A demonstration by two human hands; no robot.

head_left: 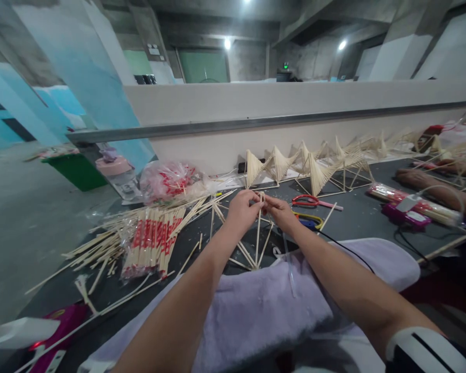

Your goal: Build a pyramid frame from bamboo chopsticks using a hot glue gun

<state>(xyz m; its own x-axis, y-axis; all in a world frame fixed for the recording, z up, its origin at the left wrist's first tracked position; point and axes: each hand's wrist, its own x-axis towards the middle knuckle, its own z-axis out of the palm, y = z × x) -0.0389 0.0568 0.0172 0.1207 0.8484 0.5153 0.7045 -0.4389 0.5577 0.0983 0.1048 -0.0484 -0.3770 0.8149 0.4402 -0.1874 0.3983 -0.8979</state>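
A frame of thin wooden sticks [257, 241] stands on the dark table in front of me, its sticks meeting at an upper joint. My left hand [245, 207] pinches the frame's top from the left. On the other side, my right hand [278, 210] closes its fingers at the same joint. The fingertips nearly meet there, and the exact grip is partly hidden. Beyond the right hand lie red-handled scissors [306, 201] and a tool with yellow and blue handles [309, 220]. A lilac cloth [264, 305] covers the table's near edge under my forearms.
Loose sticks [97, 254] and wrapped stick bundles [151, 238] lie left. A pink-lidded bottle [118, 176] stands behind them. Finished twisted stick structures [314, 166] line the back. A magenta device [406, 215] sits right, near another person's hand [415, 178]. A cable [347, 251] crosses the cloth.
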